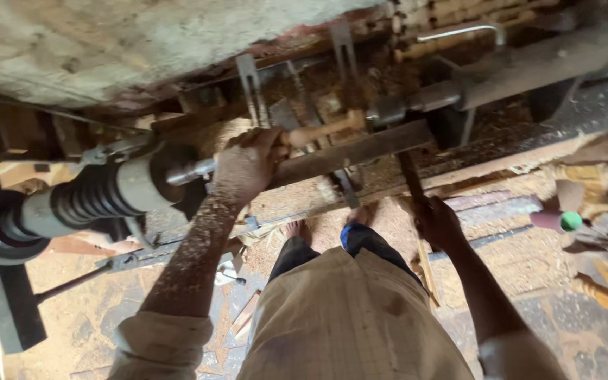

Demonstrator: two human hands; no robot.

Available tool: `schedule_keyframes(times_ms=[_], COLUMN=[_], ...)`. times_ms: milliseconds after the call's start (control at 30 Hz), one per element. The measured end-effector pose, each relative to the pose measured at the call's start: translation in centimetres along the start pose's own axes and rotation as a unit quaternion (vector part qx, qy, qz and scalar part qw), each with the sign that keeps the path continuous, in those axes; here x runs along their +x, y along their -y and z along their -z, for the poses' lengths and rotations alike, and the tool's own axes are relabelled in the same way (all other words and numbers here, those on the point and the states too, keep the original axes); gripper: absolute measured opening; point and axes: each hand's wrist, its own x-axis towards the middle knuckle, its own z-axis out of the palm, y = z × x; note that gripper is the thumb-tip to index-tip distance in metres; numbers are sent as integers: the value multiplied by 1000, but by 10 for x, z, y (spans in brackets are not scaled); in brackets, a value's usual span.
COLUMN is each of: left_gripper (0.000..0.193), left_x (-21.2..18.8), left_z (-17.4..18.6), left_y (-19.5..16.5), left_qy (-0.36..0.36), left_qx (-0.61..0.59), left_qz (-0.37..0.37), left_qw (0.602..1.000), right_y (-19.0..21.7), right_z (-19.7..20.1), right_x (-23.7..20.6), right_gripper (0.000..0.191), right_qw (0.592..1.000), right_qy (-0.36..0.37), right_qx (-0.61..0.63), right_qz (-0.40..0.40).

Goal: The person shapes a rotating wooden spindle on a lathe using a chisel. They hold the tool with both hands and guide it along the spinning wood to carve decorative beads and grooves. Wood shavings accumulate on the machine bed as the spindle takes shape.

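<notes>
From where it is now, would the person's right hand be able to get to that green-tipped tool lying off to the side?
Probably yes. The right hand grips a long tool handle, so it would have to let go first. Nothing seems to lie between it and the green-tipped tool.

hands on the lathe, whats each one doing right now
Left hand: closed around the wooden workpiece.
Right hand: closed on a tool handle.

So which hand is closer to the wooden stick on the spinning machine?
The left hand. It is right at the end of the wooden stick and seems to touch it. The right hand is lower down, below the metal bar, holding a long tool handle.
</notes>
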Motion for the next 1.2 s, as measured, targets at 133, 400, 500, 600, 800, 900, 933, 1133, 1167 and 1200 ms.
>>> schedule_keyframes(times_ms=[133, 400, 500, 600, 800, 900, 933, 1133, 1167, 1200], left_gripper=[26, 31, 45, 58, 59, 55, 54, 52, 51, 51], left_x=[-31, -147, -156, -147, -131, -121, -118, -114, -114, -114], left_z=[3, 0, 4, 8, -4, -10, -11, -9, -9, -9], left_y=[17, 20, 23, 36, 58, 70, 74, 88, 88, 88], left_qy=[-144, -157, -117, -82, -45, -74, -84, -58, -61, -64], left_qx=[54, -192, -194, -159, -64, -27, -17, -66, -62, -58], left_qz=[-9, -79, -193, -262, -293, -318, -329, -309, -302, -296], left_qw=[988, 965, 955, 948, 953, 945, 940, 947, 949, 951], right_y=[-19, 21, 69, 120, 179, 188, 190, 195, 196, 198], right_z=[-20, -115, -147, -178, -204, -221, -228, -257, -260, -263], right_x=[-127, -344, -364, -362, -368, -378, -383, -398, -398, -398], right_gripper=[42, 33, 48, 66, 74, 76, 76, 72, 72, 71], right_qw=[984, 971, 974, 987, 987, 991, 982, 972, 969, 971], right_qy=[-78, -115, -126, -92, -16, -48, -60, -90, -93, -100], right_qx=[-79, 42, 42, 34, 75, 101, 138, 167, 192, 175], right_qz=[-141, -207, -185, -125, -144, -71, -114, -139, -125, -125])
